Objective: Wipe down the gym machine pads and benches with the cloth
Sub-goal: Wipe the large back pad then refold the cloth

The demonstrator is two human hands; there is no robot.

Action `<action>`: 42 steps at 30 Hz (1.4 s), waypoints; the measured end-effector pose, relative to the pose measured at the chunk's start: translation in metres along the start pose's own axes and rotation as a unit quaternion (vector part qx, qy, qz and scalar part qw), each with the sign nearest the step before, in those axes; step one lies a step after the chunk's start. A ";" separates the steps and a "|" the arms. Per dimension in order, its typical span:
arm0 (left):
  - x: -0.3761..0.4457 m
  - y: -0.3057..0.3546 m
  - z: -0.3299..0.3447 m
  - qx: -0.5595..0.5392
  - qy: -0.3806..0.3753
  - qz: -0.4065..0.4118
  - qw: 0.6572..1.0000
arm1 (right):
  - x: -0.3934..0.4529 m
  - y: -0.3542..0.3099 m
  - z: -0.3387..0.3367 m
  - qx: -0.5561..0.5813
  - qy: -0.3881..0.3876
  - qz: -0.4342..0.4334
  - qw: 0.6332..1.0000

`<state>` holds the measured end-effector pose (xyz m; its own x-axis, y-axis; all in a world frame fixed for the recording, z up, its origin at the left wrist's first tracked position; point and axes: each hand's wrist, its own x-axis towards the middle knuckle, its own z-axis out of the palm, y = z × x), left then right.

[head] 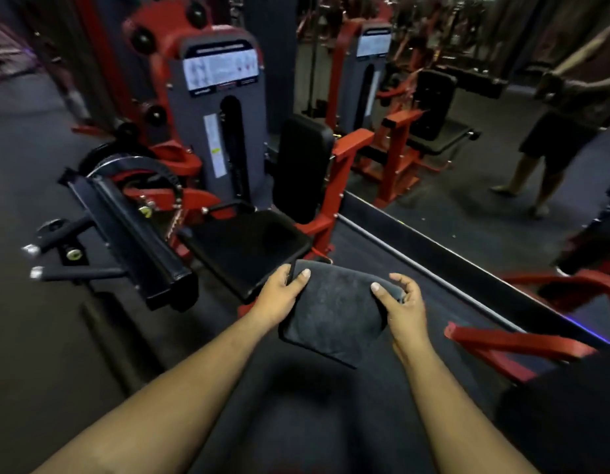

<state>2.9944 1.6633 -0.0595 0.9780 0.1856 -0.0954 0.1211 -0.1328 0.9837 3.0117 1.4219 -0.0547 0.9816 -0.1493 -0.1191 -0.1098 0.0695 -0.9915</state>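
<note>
Both bare forearms reach forward from the bottom of the view, drawing closer together toward the wrists. The left hand (283, 292) and the right hand (404, 302) each hold one side of a folded cloth (334, 313), thumbs on top, fingers curled under.

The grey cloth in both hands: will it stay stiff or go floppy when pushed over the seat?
Probably floppy: the cloth sags between the left hand and right hand. It looks folded thick, so it may bunch. Its fuzzy surface should grip the seat, not slide.
</note>
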 end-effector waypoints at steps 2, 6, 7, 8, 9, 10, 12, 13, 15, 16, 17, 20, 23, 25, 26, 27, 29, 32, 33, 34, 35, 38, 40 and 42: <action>0.011 0.002 -0.014 -0.027 0.010 -0.007 1.000 | 0.011 0.007 0.025 0.016 -0.008 0.025 1.000; 0.044 0.010 -0.025 -0.101 0.025 -0.038 0.994 | 0.032 0.028 0.061 -0.007 -0.086 0.118 0.989; 0.057 0.012 -0.024 -0.128 0.026 -0.051 0.990 | 0.040 0.035 0.067 -0.016 -0.115 0.141 0.983; 0.065 0.014 -0.023 -0.145 0.032 -0.061 0.987 | 0.043 0.039 0.071 -0.025 -0.142 0.156 0.977; 0.075 0.014 -0.021 -0.152 0.041 -0.068 0.985 | 0.048 0.045 0.074 -0.028 -0.163 0.165 0.972; 0.092 0.014 -0.017 -0.154 0.054 -0.073 0.984 | 0.064 0.051 0.076 -0.028 -0.176 0.172 0.969; 0.113 0.014 -0.016 -0.144 0.071 -0.087 0.983 | 0.087 0.054 0.079 -0.017 -0.168 0.169 0.971; 0.132 0.013 -0.013 -0.121 0.087 -0.091 0.984 | 0.112 0.056 0.078 -0.012 -0.160 0.161 0.974; 0.163 0.013 -0.010 -0.050 0.114 -0.087 0.988 | 0.158 0.051 0.079 -0.015 -0.148 0.147 0.978; 0.176 0.014 -0.010 -0.021 0.123 -0.088 0.988 | 0.178 0.046 0.080 -0.032 -0.150 0.138 0.978; 0.187 0.014 -0.010 0.002 0.131 -0.089 0.987 | 0.195 0.040 0.082 -0.045 -0.153 0.129 0.979; 0.223 0.011 -0.008 0.051 0.160 -0.081 0.983 | 0.249 0.029 0.091 -0.080 -0.166 0.101 0.978; 0.245 -0.005 -0.011 0.056 0.209 -0.104 0.971 | 0.288 0.028 0.112 -0.137 -0.183 0.083 0.970; 0.256 -0.019 -0.016 0.042 0.246 -0.128 0.960 | 0.309 0.036 0.134 -0.192 -0.202 0.065 0.958; 0.260 -0.025 -0.019 0.033 0.258 -0.141 0.955 | 0.318 0.038 0.146 -0.218 -0.208 0.051 0.952; 0.264 -0.031 -0.022 0.022 0.270 -0.154 0.950 | 0.325 0.042 0.158 -0.240 -0.212 0.039 0.946; 0.278 -0.049 -0.034 0.001 0.301 -0.184 0.936 | 0.341 0.055 0.188 -0.261 -0.237 0.018 0.935; 0.295 -0.086 -0.057 -0.007 0.349 -0.221 0.911 | 0.361 0.082 0.237 -0.307 -0.282 0.002 0.909; 0.301 -0.100 -0.066 -0.011 0.363 -0.235 0.902 | 0.368 0.093 0.254 -0.326 -0.297 0.002 0.897; 0.305 -0.113 -0.072 -0.023 0.373 -0.251 0.893 | 0.373 0.099 0.269 -0.344 -0.315 0.004 0.884; 0.310 -0.130 -0.081 -0.044 0.383 -0.271 0.882 | 0.379 0.112 0.287 -0.361 -0.338 0.007 0.869; 0.315 -0.179 -0.090 -0.103 0.421 -0.324 0.841 | 0.392 0.141 0.330 -0.423 -0.399 -0.008 0.814; 0.317 -0.202 -0.090 -0.135 0.447 -0.340 0.817 | 0.399 0.158 0.354 -0.454 -0.432 -0.025 0.779; 0.321 -0.215 -0.090 -0.154 0.456 -0.350 0.803 | 0.404 0.171 0.376 -0.477 -0.472 -0.047 0.739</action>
<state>3.2668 1.8391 -0.2880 0.1391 0.7651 -0.6287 0.4032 0.5362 0.7416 3.4487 1.7439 -0.2524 0.6135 0.6777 -0.4054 0.3478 -0.6928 -0.6316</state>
